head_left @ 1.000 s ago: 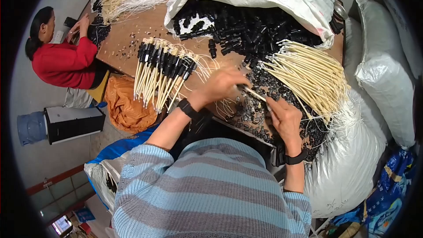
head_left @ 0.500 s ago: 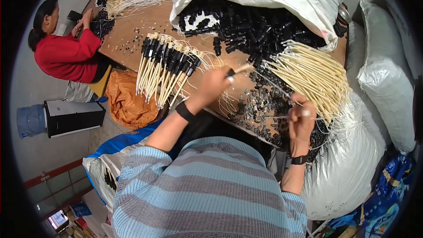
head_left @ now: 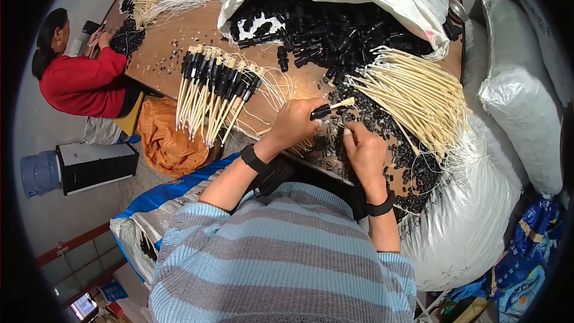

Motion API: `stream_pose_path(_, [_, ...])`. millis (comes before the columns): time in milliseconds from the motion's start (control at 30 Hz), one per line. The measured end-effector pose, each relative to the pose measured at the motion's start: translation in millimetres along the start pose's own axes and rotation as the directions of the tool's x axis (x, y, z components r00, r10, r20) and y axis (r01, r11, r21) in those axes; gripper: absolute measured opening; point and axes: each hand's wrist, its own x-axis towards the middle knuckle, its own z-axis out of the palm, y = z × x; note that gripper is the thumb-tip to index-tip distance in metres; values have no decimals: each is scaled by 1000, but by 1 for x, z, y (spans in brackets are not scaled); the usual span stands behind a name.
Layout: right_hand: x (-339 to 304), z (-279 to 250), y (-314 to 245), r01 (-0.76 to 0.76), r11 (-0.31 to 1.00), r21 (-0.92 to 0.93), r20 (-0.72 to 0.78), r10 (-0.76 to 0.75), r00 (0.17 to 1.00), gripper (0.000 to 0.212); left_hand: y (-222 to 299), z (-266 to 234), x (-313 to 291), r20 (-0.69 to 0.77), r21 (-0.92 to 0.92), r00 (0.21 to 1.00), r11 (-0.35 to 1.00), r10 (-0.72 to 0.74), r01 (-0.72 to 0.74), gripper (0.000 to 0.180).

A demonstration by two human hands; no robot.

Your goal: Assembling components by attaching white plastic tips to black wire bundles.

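Head view: one capped stick (head_left: 330, 108) is held in the left hand (head_left: 296, 122) fingers over the surface (head_left: 161, 48); right hand (head_left: 365, 152) fingers are closed among loose black caps (head_left: 382, 137). Finished sticks (head_left: 215, 93) are laid left; uncapped sticks (head_left: 418, 96) are piled right.

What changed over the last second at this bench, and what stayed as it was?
The right hand, which had swung out toward the cream tube bundle, came back beside the left hand over the small black parts. The left hand now holds a black-capped cream piece. The row of finished capped tubes, the pile of black caps and the person in red stayed put.
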Motion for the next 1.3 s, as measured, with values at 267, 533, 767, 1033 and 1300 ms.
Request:
stream_pose_path(267, [0,-4,-7,-99,959,266,62,86,994,9,-6,13,5,221,-479,966,849,-131,225,19])
stream_pose_path(533, [-2,-3,-1,-21,985,172,2,21,1000,12,-6,10,-2,-11,54,992,990,128,-127,29])
stream_pose_path(767, [5,-4,-4,-35,987,157,-6,36,999,13,-9,9,-4,-18,276,969,933,247,-233,27])
stream_pose_path(1033, [3,4,-2,-31,982,187,62,20,998,11,3,7,-5,120,227,960,934,254,-276,41])
stream_pose_path(1300, [-2,4,-5,8,978,206,136,-37,990,14,3,3,-2,163,-265,977,960,138,-92,44])
